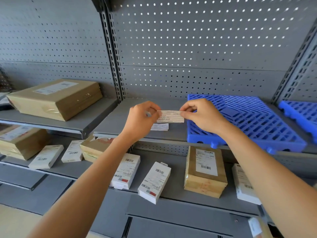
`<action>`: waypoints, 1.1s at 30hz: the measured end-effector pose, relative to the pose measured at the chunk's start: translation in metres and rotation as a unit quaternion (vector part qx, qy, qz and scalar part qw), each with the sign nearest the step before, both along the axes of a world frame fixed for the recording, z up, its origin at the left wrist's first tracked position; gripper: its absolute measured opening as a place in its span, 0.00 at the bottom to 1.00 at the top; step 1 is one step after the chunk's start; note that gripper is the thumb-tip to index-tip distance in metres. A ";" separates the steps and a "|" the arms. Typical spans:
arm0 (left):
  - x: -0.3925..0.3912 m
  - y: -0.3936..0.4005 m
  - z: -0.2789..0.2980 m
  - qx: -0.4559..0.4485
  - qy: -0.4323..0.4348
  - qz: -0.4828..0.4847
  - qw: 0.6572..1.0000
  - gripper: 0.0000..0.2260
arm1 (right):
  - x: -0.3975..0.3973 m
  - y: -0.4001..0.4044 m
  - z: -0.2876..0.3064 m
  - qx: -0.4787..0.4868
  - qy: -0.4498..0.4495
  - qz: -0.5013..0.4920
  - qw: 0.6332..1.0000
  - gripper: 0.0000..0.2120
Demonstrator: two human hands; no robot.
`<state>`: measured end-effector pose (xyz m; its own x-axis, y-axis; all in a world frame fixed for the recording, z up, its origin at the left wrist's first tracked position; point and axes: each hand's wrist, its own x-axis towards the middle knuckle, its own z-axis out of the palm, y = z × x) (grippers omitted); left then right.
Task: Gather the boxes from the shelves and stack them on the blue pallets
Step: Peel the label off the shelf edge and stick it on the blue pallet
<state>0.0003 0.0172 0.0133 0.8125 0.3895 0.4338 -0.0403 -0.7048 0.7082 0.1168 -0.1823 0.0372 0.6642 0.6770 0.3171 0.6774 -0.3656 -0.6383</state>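
At the centre of the frame, the left hand (140, 119) and the right hand (202, 115) each pinch one end of a small printed label (170, 116), fingers clamped on it above the upper shelf (116, 117). A blue pallet (248, 121) lies on that shelf at right. Brown boxes (56, 98) and white boxes (154, 182) sit on the shelves at left and below.
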 end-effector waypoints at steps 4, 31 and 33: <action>0.012 -0.028 0.007 -0.003 0.000 -0.031 1.000 0.03 | 0.005 -0.036 0.004 0.016 -0.005 -0.035 0.999 0.04; 0.075 -0.168 0.003 0.064 0.061 -0.134 0.987 0.04 | 0.024 -0.192 -0.018 0.031 0.010 -0.156 0.987 0.03; 0.075 -0.168 0.001 0.069 0.060 -0.132 0.987 0.03 | 0.023 -0.190 -0.021 0.029 0.004 -0.162 0.986 0.04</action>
<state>0.0750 -0.1510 0.0140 0.9269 0.1006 0.3615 -0.1571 -0.7708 0.6174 0.1400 -0.3723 0.0158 0.8449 0.4098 0.3438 0.5266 -0.5242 -0.6693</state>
